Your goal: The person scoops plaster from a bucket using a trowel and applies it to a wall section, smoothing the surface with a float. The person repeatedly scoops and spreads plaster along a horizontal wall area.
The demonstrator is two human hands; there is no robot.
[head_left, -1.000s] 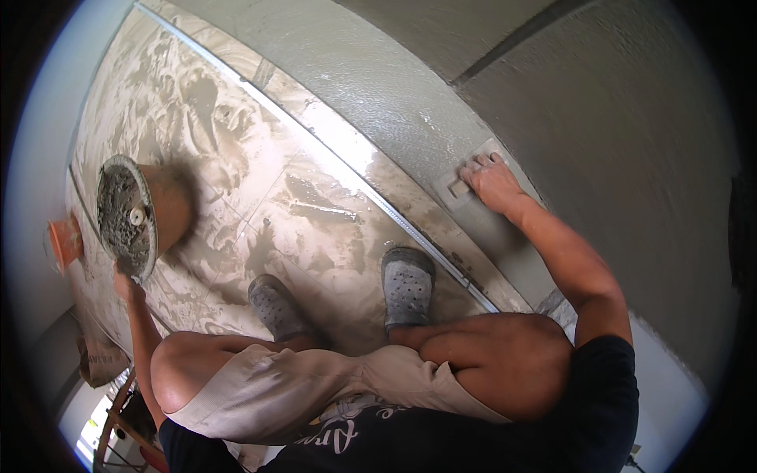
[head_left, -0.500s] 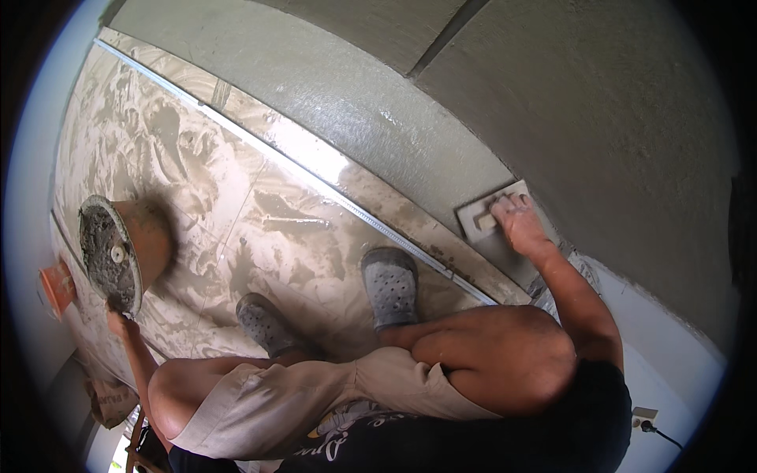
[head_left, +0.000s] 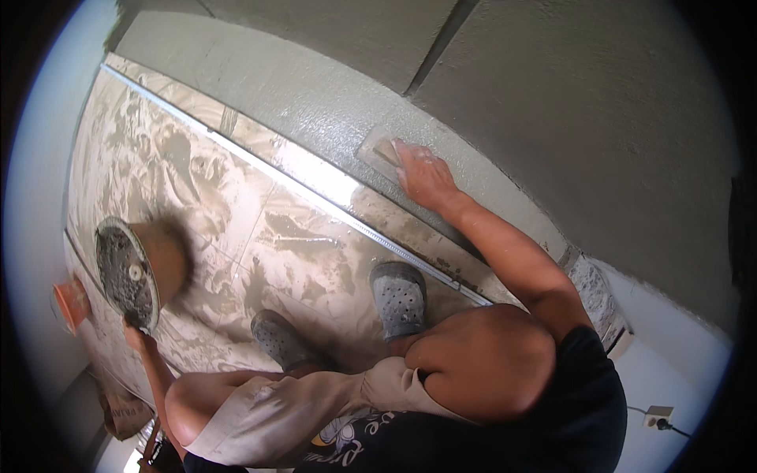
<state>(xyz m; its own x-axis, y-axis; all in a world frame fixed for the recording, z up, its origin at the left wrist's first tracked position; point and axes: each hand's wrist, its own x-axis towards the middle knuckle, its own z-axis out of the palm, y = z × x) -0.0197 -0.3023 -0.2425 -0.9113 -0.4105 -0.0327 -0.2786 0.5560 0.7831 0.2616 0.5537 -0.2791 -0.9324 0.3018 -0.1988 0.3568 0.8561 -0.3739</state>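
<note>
My right hand point(head_left: 426, 175) is closed round the handle of a pale rectangular plastering float point(head_left: 371, 155). The float lies flat against a strip of wet grey mortar point(head_left: 300, 87) along the foot of the wall. Over on the left, an orange-brown bucket point(head_left: 167, 256) is filled with grey mortar point(head_left: 120, 268). At its near rim my left hand point(head_left: 136, 337) is closed on the bucket's edge; its fingertips are partly hidden.
A long metal straightedge point(head_left: 292, 181) lies on the mortar-smeared tiled floor point(head_left: 213, 173), beyond my feet in grey clogs point(head_left: 398, 303). A small orange container point(head_left: 72, 303) stands left of the bucket. Grey plastered wall point(head_left: 568, 118) rises at the right, with a socket and plug point(head_left: 658, 419) lower down.
My right hand has swept the float leftward and farther along the mortar strip, away from its right end. My left hand stays at the bucket rim. The whole view has shifted slightly.
</note>
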